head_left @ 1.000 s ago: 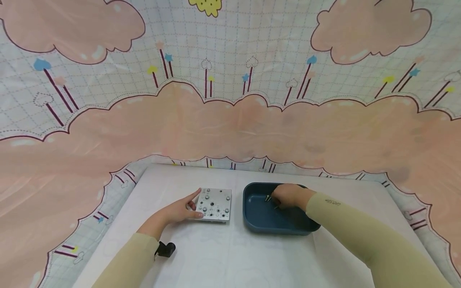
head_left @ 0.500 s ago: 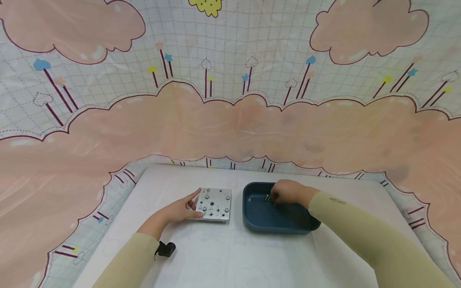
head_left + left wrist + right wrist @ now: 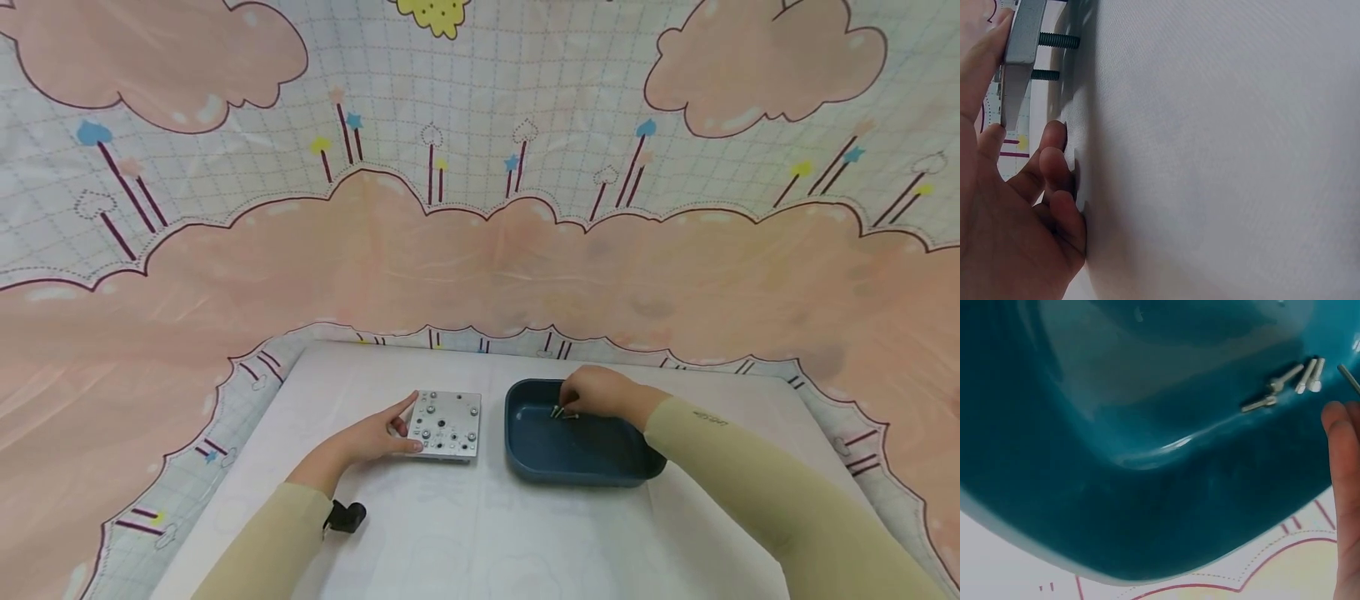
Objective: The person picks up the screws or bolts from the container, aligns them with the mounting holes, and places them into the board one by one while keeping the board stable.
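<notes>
My left hand (image 3: 372,437) grips the left edge of a square silver metal plate (image 3: 457,425), thumb at the near corner and a finger at the far one. Bolt heads and holes dot the plate's top. Beneath it, in the left wrist view, threaded bolt shafts (image 3: 1059,40) stick out toward the white tabletop. My right hand (image 3: 600,390) reaches into a dark blue tray (image 3: 585,481) at its far side, fingers curled. A thin bolt shaft (image 3: 1349,379) shows at its fingertips, the rest cut off by the frame. Several loose silver bolts (image 3: 1285,377) lie on the tray floor beside it.
A small black object (image 3: 347,517) is beside the left sleeve, near the wrist. White cloth covers the table (image 3: 480,542). Behind it hangs a patterned curtain (image 3: 480,267) with clouds. The tray stands a short way right of the plate.
My right hand has shifted slightly up and back inside the tray, uncovering more of the bolts near its fingertips. The left hand and the plate have stayed in place.
</notes>
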Action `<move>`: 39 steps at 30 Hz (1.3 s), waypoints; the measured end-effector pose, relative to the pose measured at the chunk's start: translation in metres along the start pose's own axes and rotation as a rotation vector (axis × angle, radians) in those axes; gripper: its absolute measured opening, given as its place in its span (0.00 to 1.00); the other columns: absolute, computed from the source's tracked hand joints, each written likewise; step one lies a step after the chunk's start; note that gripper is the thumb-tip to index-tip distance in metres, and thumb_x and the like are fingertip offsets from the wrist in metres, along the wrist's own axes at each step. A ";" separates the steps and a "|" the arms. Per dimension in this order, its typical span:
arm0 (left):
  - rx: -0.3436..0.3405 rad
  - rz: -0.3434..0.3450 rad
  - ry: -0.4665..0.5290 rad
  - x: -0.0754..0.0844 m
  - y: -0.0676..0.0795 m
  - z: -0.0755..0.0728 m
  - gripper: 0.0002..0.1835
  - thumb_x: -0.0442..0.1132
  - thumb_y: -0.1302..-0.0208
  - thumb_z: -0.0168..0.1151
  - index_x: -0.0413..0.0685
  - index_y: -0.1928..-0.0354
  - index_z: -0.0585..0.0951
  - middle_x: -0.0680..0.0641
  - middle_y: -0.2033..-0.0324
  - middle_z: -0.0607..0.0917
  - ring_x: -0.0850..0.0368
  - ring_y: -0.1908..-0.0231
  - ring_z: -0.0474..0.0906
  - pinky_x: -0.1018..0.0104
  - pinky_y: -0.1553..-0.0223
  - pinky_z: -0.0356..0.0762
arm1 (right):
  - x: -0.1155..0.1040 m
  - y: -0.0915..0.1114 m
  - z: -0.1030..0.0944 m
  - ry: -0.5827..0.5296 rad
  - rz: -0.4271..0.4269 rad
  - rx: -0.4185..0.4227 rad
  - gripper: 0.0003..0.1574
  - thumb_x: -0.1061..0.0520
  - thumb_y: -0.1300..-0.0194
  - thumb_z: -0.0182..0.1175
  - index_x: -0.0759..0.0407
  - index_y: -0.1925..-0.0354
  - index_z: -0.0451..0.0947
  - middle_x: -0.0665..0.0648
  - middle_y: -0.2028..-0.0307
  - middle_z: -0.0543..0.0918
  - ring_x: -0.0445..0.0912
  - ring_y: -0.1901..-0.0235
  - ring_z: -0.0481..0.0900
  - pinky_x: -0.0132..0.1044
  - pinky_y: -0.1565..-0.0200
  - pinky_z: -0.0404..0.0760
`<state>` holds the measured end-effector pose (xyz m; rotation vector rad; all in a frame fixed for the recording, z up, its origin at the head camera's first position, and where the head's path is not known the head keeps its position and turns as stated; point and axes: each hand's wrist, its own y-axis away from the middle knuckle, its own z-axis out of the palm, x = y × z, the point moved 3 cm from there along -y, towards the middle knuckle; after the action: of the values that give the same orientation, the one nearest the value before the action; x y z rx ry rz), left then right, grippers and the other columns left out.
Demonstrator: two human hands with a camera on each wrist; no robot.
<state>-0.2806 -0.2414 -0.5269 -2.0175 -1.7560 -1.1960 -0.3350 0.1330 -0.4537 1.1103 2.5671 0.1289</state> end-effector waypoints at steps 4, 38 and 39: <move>0.004 -0.005 -0.004 0.000 0.000 0.000 0.57 0.58 0.47 0.75 0.66 0.21 0.50 0.49 0.56 0.74 0.53 0.62 0.68 0.55 0.56 0.64 | -0.007 -0.005 -0.004 -0.037 0.005 0.025 0.07 0.58 0.34 0.65 0.56 0.59 0.88 0.45 0.66 0.85 0.38 0.67 0.78 0.37 0.59 0.80; 0.010 0.011 -0.001 -0.004 -0.002 0.001 0.57 0.59 0.48 0.75 0.66 0.21 0.51 0.50 0.57 0.74 0.53 0.60 0.69 0.53 0.54 0.63 | -0.103 -0.085 -0.021 -0.215 0.100 0.091 0.08 0.54 0.32 0.64 0.50 0.56 0.88 0.44 0.65 0.84 0.40 0.69 0.79 0.34 0.65 0.78; 0.010 0.011 0.000 -0.004 -0.002 0.001 0.57 0.59 0.48 0.75 0.66 0.21 0.51 0.50 0.57 0.74 0.53 0.60 0.69 0.53 0.54 0.63 | -0.104 -0.089 -0.020 -0.215 0.096 0.091 0.08 0.55 0.32 0.64 0.51 0.56 0.88 0.44 0.65 0.84 0.39 0.70 0.79 0.33 0.66 0.78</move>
<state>-0.2818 -0.2429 -0.5308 -2.0187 -1.7457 -1.1815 -0.3371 -0.0022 -0.4257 1.2104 2.3504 -0.0806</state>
